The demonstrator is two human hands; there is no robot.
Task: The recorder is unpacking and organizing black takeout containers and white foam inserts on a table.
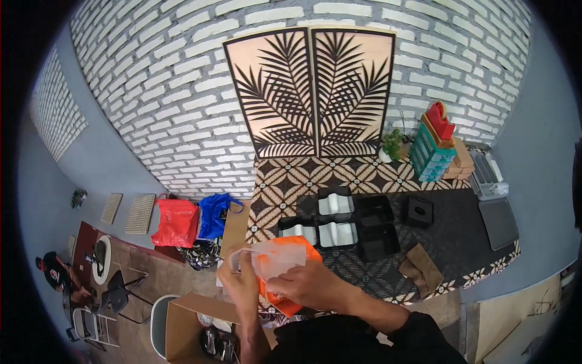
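**Both hands closed on a plastic bag above a patterned counter**

Dark sleeves are seen at the lower edge, nearest the camera, with both forearms rising from them. Below and left of the arms, an open cardboard box (185, 324) is placed, with dark items inside that cannot be made out. Further left, a person in dark clothes (53, 273) is seated by a small round table (102, 259) and folding chairs.

A thin translucent plastic bag (273, 258) is held up between the two hands, over an orange bag (291, 276) that lies partly hidden behind them. The bag's left edge is pinched by the left hand (239, 282), its fingers curled shut on the film. Its lower right part is gripped by the right hand (312, 285), fingers folded over the plastic.

Behind the hands, a red bag (176, 222) and a blue bag (215, 215) are set against the brick wall, beside a brown paper bag (235, 229). On the patterned counter (291, 182), black compartment trays (336, 221) are laid out, some with white insides, and a small black box (418, 212) is placed to their right. A folded brown cloth (421, 267) lies near the counter's right front. At the back, a leaf-cut decorative panel (312, 91) is leaned on the wall, with a small potted plant (391, 145) and a teal drawer stack (430, 155) further right.
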